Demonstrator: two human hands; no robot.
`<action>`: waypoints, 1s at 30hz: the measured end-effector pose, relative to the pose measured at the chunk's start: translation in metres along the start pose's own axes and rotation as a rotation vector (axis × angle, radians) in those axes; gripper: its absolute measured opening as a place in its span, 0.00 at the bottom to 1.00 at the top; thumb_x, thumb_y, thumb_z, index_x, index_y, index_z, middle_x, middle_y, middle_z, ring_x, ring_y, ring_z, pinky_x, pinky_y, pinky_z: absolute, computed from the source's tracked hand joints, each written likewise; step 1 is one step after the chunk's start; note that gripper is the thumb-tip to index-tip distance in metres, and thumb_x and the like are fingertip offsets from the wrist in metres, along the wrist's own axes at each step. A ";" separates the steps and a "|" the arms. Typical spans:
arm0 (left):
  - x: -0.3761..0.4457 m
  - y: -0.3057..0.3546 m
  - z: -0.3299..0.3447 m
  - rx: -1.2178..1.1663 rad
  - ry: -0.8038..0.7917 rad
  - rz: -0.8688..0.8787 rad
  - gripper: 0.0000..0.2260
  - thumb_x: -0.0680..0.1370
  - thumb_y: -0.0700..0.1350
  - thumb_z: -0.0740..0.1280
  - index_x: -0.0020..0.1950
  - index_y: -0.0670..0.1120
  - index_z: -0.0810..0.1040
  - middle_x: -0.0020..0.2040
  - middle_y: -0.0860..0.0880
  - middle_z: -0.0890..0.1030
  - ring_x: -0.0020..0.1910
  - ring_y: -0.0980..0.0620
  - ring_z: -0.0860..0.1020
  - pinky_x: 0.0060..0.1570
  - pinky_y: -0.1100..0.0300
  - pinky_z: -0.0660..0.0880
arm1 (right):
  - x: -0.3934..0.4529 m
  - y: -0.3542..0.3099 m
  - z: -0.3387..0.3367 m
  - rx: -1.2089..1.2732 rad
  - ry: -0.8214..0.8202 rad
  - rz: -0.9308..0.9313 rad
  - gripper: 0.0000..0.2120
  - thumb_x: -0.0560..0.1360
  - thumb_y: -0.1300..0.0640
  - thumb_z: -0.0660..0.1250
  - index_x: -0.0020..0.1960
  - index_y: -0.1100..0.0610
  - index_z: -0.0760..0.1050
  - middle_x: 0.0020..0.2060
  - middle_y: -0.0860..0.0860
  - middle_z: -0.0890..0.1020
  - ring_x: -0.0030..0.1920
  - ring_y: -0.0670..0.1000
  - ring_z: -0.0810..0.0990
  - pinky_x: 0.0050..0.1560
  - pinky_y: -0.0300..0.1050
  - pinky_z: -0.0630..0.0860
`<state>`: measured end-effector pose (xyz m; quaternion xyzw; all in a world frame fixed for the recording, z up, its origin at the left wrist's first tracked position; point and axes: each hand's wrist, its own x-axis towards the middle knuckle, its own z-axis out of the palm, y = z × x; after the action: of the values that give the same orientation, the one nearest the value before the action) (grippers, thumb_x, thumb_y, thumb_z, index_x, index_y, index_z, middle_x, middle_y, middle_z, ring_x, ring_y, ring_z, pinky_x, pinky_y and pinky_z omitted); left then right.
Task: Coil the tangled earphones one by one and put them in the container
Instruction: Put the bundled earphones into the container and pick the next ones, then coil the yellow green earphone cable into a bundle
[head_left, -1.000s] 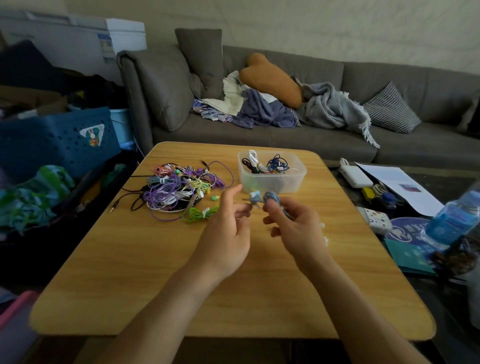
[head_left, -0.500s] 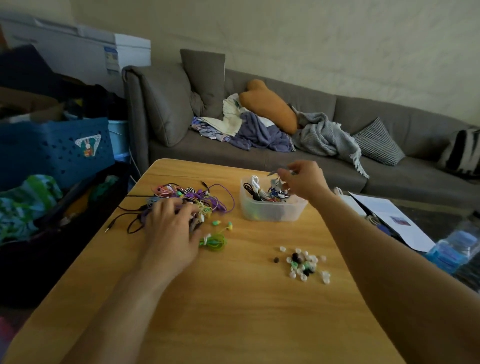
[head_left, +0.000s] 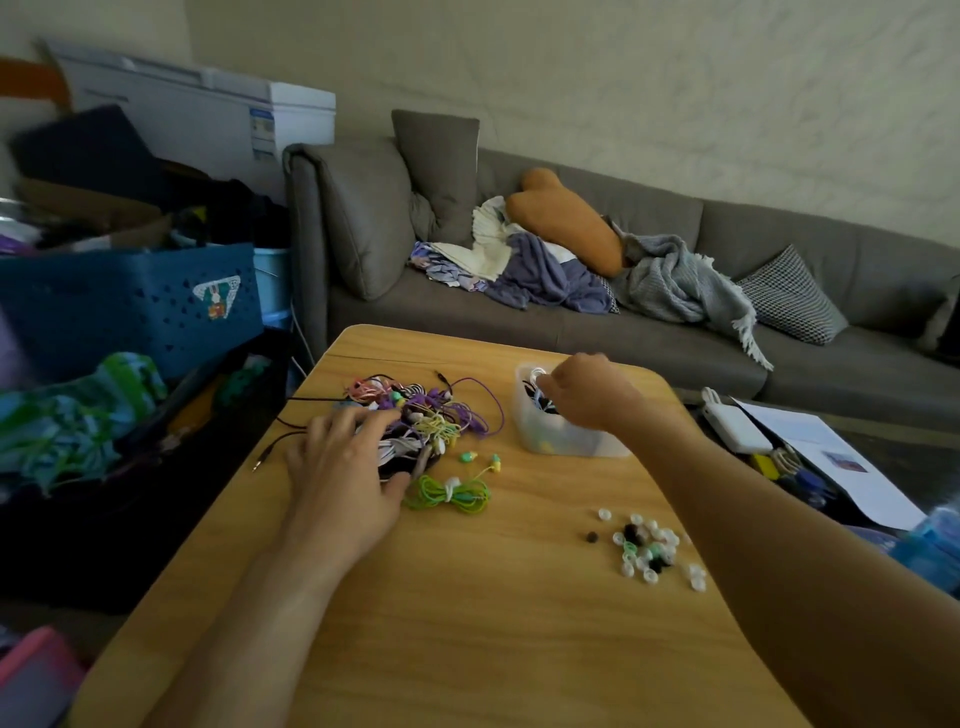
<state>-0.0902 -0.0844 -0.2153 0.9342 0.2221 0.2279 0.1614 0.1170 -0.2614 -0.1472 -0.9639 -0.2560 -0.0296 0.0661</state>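
I have one view only, from a wide-angle camera worn on the person's head. It looks forward and down across the wooden worktop, close enough that both forearms enter from the near edge. The left hand sits left of centre, the right hand farther off. A grey sofa crosses the far side, its lines bowed by the lens.
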 end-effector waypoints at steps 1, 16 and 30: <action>0.000 0.000 0.000 -0.010 0.019 -0.009 0.24 0.75 0.52 0.70 0.70 0.57 0.68 0.66 0.53 0.70 0.66 0.48 0.64 0.64 0.47 0.61 | -0.004 -0.007 -0.002 0.067 0.096 -0.052 0.16 0.80 0.51 0.59 0.41 0.58 0.80 0.41 0.55 0.82 0.47 0.59 0.82 0.46 0.50 0.77; 0.004 -0.002 0.001 -0.001 0.140 -0.034 0.03 0.72 0.46 0.73 0.44 0.54 0.81 0.48 0.52 0.76 0.55 0.47 0.70 0.53 0.48 0.60 | -0.050 -0.087 0.053 0.326 0.024 -0.303 0.08 0.77 0.53 0.69 0.53 0.56 0.80 0.52 0.53 0.74 0.45 0.51 0.75 0.46 0.42 0.70; 0.003 0.016 0.005 -0.143 0.326 0.104 0.17 0.71 0.47 0.73 0.58 0.49 0.77 0.55 0.50 0.76 0.58 0.47 0.68 0.55 0.47 0.65 | -0.060 -0.075 0.035 0.874 0.331 -0.071 0.07 0.83 0.55 0.59 0.50 0.55 0.73 0.39 0.51 0.82 0.39 0.53 0.84 0.40 0.60 0.81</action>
<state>-0.0799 -0.0975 -0.2119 0.8811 0.1800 0.3997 0.1773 0.0284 -0.2209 -0.1786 -0.8187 -0.2631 -0.0743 0.5049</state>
